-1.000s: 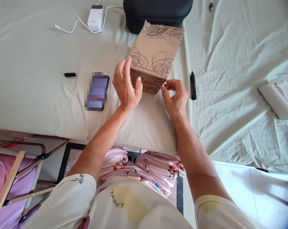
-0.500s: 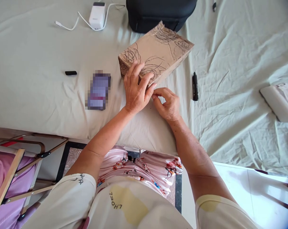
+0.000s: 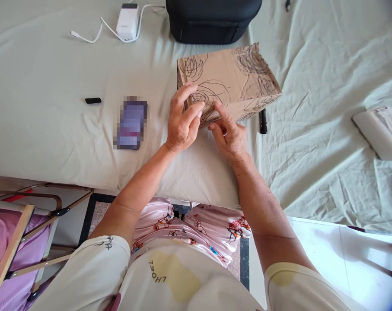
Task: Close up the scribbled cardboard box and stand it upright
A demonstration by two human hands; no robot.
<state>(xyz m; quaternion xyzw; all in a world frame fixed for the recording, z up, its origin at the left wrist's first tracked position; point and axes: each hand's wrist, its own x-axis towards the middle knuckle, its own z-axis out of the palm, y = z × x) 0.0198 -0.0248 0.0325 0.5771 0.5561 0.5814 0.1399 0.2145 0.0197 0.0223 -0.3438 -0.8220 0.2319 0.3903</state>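
Note:
A brown cardboard box (image 3: 234,82) with black pen scribbles and a torn far edge lies on the cloth-covered table in front of me. My left hand (image 3: 182,119) grips its near left corner, the fingers bent over the top and the thumb low at the front. Against the near side, my right hand (image 3: 230,136) holds the edge, index finger on the upper face and thumb beneath. The other right fingers are curled, their tips partly hidden. Behind the box's right end a black marker (image 3: 263,121) is partly covered.
A phone (image 3: 131,125) and a black marker cap (image 3: 93,100) lie to the left. Farther back are a white charger (image 3: 127,21) with its cable and a black case (image 3: 213,21). A pale flat object (image 3: 380,131) lies at right. A folding chair (image 3: 23,233) stands lower left.
The box has turned clockwise and shifted right, now covering part of the marker. My right index finger has moved up onto the box's top edge; my left hand stays at the corner.

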